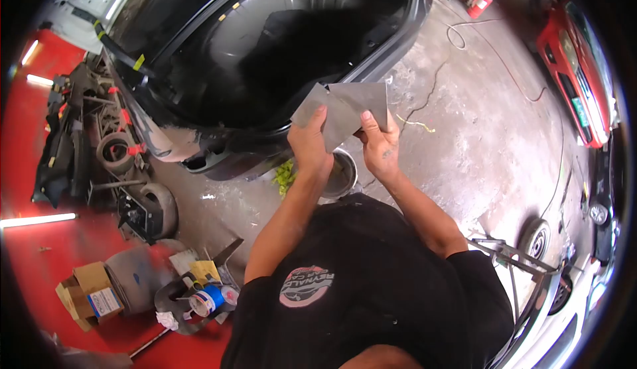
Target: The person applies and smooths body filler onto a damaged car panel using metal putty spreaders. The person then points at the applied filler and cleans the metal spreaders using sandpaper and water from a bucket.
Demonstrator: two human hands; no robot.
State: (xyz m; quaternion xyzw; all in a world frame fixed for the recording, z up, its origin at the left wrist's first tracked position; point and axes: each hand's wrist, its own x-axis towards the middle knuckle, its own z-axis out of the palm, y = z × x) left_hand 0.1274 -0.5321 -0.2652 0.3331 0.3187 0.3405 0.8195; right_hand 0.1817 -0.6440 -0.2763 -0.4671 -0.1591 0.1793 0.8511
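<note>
My left hand (pixel 309 142) grips the left side of a grey sheet of sandpaper (pixel 343 112), thumb lying on top. The right side of that sheet is pinched by my right hand (pixel 380 145), also with the thumb over it. The sheet looks creased or folded, with a small notch at its top edge; whether it is one piece or two overlapping ones, I cannot tell. Just beyond it is the open trunk of a dark car (pixel 259 51). Below my hands stands a bucket (pixel 343 173), partly hidden, with a yellow-green cloth or bundle (pixel 284 178) beside it.
Tires (pixel 159 206) and dark car parts (pixel 73 133) lie to the left. A cardboard box (pixel 93 293) and a blue-labelled can (pixel 207 300) sit lower left. At right are a red car (pixel 574 70), a loose wheel (pixel 536 240) and a hose (pixel 531 97) across the concrete floor.
</note>
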